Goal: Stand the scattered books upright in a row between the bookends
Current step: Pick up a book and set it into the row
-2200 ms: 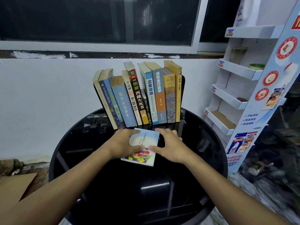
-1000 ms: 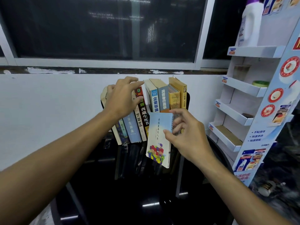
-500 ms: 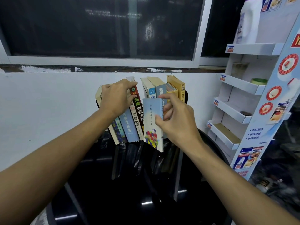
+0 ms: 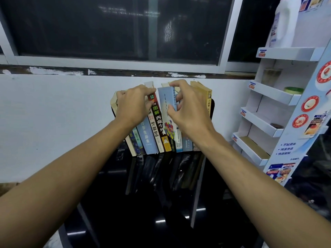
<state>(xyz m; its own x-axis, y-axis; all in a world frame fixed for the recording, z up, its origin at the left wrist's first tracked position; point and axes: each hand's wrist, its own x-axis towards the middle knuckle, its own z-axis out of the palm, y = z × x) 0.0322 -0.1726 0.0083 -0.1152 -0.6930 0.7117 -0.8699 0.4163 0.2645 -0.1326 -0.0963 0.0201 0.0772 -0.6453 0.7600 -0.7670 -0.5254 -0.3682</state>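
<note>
A row of several books (image 4: 152,136) stands on the black round table (image 4: 143,203) against the white wall, between black bookends; the right bookend (image 4: 212,108) shows behind the yellow book (image 4: 207,97). My right hand (image 4: 188,111) pinches a thin light-blue book (image 4: 167,108) with a colourful block picture, held upright in a gap in the middle of the row. My left hand (image 4: 133,106) grips the tops of the left-leaning books, holding them to the left. The left bookend is mostly hidden behind my left hand.
A white cardboard display rack (image 4: 279,97) with sloped shelves stands at the right, a white bottle (image 4: 284,24) on its top shelf. A dark window (image 4: 114,27) runs above the wall. The table's glossy front reflects the books.
My right hand has lifted the thin blue book from the table and moved it into the gap in the row. My left hand went to the leaning books and holds them aside.
</note>
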